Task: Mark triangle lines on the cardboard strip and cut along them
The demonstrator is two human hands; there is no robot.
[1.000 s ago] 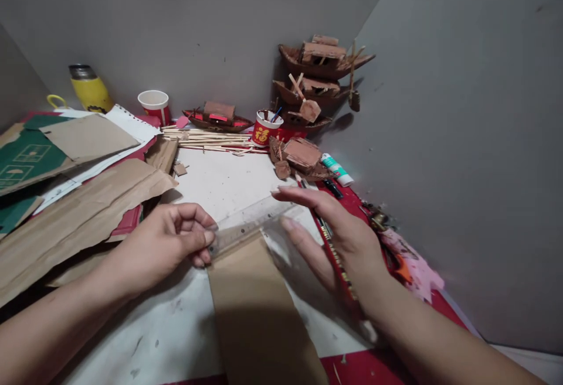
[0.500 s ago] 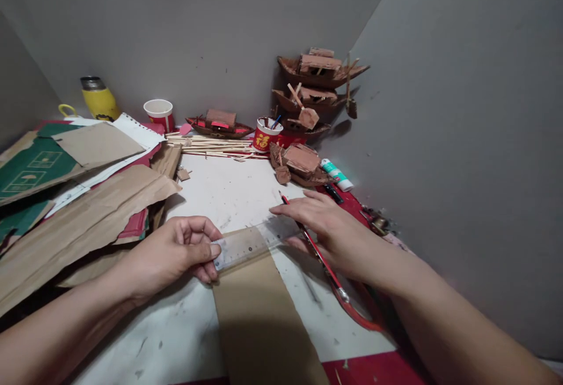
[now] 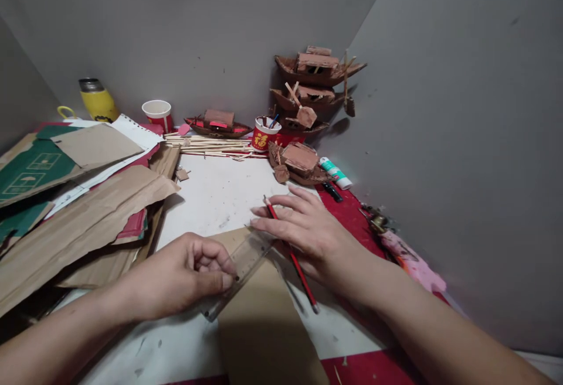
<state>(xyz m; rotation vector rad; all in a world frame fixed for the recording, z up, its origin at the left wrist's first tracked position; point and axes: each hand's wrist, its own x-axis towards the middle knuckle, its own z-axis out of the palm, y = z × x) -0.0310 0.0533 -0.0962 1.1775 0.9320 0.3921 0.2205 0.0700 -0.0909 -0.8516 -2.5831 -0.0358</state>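
Observation:
A clear plastic ruler (image 3: 250,257) lies at a slant over a brown cardboard strip (image 3: 266,326). My left hand (image 3: 187,279) pinches the ruler's near part between thumb and curled fingers. Past its far end, my right hand (image 3: 314,230) is bent over the ruler, fingers partly stretched. A red-and-black pencil (image 3: 299,271) is tucked in those fingers, tip pointing up and left, its end down toward the white sheet (image 3: 211,197). Whether the right fingertips press on the ruler is hard to tell.
Stacked cardboard pieces (image 3: 88,232) fill the left side. Thin wooden sticks (image 3: 215,146), a red paper cup (image 3: 266,134) and brown model boats (image 3: 303,159) stand at the back. A white-and-green tube (image 3: 336,173) lies by the right wall, near a pink object (image 3: 411,259).
The ruler has swung from nearly crosswise to a steep slant over the strip. My left hand shifted right and nearer, my right hand slightly left, and the pencil changed angle.

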